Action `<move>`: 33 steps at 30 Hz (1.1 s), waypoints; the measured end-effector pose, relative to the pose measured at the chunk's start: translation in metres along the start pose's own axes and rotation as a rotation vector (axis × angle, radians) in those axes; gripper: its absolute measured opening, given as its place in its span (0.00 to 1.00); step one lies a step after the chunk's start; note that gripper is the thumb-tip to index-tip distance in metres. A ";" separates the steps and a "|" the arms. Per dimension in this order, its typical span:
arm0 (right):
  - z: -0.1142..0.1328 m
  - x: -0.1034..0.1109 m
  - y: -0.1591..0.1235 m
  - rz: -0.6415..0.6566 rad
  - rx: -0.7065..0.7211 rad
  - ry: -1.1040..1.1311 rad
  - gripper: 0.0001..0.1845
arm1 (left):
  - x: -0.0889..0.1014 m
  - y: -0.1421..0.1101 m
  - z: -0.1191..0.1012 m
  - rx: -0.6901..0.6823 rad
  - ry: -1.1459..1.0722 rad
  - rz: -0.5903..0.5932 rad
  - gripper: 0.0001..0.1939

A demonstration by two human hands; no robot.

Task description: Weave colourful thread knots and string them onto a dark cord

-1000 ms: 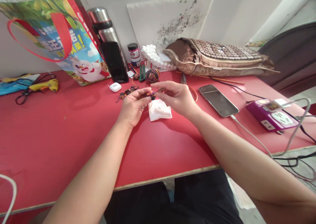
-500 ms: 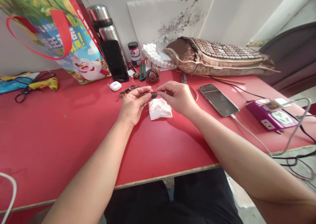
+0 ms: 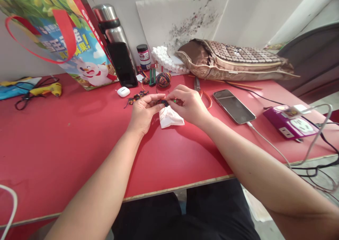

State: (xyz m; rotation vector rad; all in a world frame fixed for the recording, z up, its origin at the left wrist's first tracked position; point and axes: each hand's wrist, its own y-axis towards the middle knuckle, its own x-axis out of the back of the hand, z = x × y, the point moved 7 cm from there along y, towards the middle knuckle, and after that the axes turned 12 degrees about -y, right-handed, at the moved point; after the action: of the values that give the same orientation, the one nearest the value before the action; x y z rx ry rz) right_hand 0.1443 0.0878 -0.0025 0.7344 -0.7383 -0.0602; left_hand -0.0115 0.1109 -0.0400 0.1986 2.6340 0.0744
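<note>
My left hand [image 3: 144, 113] and my right hand [image 3: 188, 105] meet above the red table [image 3: 79, 134]. Both pinch a small dark multicoloured knotted cord piece [image 3: 164, 102] between thumb and fingers. A braided strand [image 3: 135, 99] of the same colours trails left from my left hand onto the table. Under the hands lies a small white bag [image 3: 171, 118]. A ball of multicoloured cord [image 3: 163, 79] sits just behind the hands.
A phone [image 3: 233, 106] on a white cable lies to the right, with a purple power strip [image 3: 291, 124] beyond it. At the back stand a printed bag [image 3: 60, 39], a steel flask [image 3: 111, 24], a dark phone [image 3: 122, 64], a jar [image 3: 143, 57] and a brown cushion [image 3: 233, 61]. White earbud case [image 3: 123, 91].
My right hand has moved in closer to my left, so the fingertips now touch around the cord piece. The arms otherwise stay in place.
</note>
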 end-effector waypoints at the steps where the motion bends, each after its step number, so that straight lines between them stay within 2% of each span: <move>1: 0.000 0.000 0.000 -0.004 -0.001 -0.005 0.08 | 0.001 0.000 0.000 -0.009 0.003 0.001 0.18; 13: -0.004 0.000 0.002 -0.017 -0.139 0.033 0.05 | -0.003 -0.001 -0.003 -0.041 0.042 -0.002 0.16; 19: -0.005 -0.005 0.002 0.031 -0.169 0.069 0.05 | -0.001 -0.002 -0.007 -0.081 0.057 -0.022 0.15; 26: -0.017 -0.022 -0.003 0.110 -0.389 0.306 0.02 | -0.001 -0.003 -0.008 -0.110 0.078 -0.066 0.11; 33: -0.015 -0.026 -0.005 0.079 -0.451 0.534 0.07 | -0.001 -0.004 -0.007 -0.088 0.102 -0.067 0.10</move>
State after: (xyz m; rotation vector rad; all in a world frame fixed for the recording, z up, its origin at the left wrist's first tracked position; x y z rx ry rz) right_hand 0.1352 0.1002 -0.0282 0.2649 -0.2247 0.0414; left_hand -0.0145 0.1066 -0.0338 0.0780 2.7290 0.1816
